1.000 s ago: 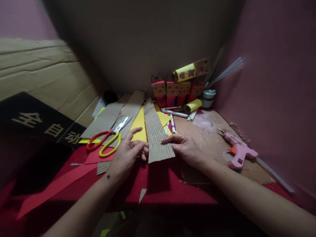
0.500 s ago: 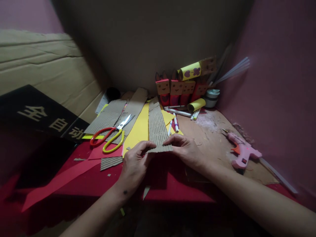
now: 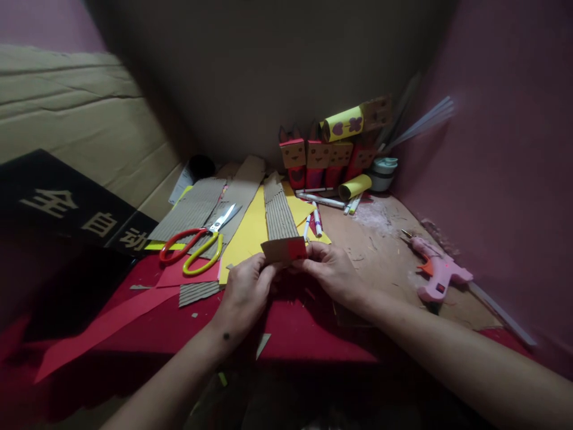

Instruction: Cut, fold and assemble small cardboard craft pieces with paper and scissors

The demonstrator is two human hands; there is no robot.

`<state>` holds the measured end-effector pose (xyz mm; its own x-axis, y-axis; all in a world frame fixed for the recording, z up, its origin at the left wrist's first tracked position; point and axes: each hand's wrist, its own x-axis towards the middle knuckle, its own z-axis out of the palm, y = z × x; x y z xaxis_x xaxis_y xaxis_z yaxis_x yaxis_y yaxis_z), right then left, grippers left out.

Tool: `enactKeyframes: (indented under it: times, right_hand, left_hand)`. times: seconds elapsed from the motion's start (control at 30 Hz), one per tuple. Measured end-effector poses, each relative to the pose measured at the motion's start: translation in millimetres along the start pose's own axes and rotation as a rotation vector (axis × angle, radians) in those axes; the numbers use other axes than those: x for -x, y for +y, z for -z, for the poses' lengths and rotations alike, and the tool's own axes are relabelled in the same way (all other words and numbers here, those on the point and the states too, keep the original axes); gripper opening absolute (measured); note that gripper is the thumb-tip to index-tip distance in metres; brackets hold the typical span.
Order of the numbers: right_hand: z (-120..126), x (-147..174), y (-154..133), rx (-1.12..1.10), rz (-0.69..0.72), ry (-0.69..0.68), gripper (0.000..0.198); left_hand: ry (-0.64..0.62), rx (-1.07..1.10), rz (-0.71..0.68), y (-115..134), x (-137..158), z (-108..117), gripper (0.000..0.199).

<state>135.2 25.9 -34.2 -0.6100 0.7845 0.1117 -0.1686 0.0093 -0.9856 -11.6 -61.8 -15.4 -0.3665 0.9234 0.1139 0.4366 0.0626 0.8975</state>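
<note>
A long corrugated cardboard strip (image 3: 281,212) stretches away from me over the yellow paper. Its near end is folded upward, showing a smooth brown face with a red patch at the right. My left hand (image 3: 246,289) pinches the left corner of that fold between thumb and fingers. At the right corner, my right hand (image 3: 333,272) grips the same strip; some fingertips are hidden behind it. Scissors (image 3: 210,236) with one red and one yellow handle lie left of the strip, blades slightly apart. Yellow paper (image 3: 246,230) lies under and beside the strip.
A pink glue gun (image 3: 436,266) rests on a cardboard sheet (image 3: 376,263) at the right. Decorated cardboard figures (image 3: 317,158), a yellow tube (image 3: 355,187), markers (image 3: 317,220) and a pale cup (image 3: 384,174) stand or lie behind. A large box (image 3: 67,113) fills the left.
The strip's near end, previously nearly flat with ridges showing, is now bent up so its smooth brown and red side faces me. Both hands keep their grip.
</note>
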Motion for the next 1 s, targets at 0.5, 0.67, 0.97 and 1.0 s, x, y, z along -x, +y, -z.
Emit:
enactKeyframes:
  times: [0.5, 0.67, 0.97, 1.0]
  right_hand:
    - [-8.2, -8.3, -4.3, -0.380, -0.291, 0.158, 0.040]
    - [-5.6, -10.4, -2.7, -0.401, -0.305, 0.164, 0.039]
    - [-4.6, -12.0, -5.0, -0.355, -0.337, 0.174, 0.037]
    - [-4.8, -11.8, -5.7, -0.356, -0.332, 0.174, 0.037]
  left_hand:
    - [0.033, 0.537, 0.396, 12.7, -10.7, -10.5, 0.024]
    - [0.003, 0.526, 0.384, 8.0, -14.8, -8.6, 0.019]
    - [0.030, 0.469, 0.396, 13.9, -14.3, -7.6, 0.023]
    - [0.038, 0.463, 0.402, 15.1, -13.9, -7.9, 0.023]
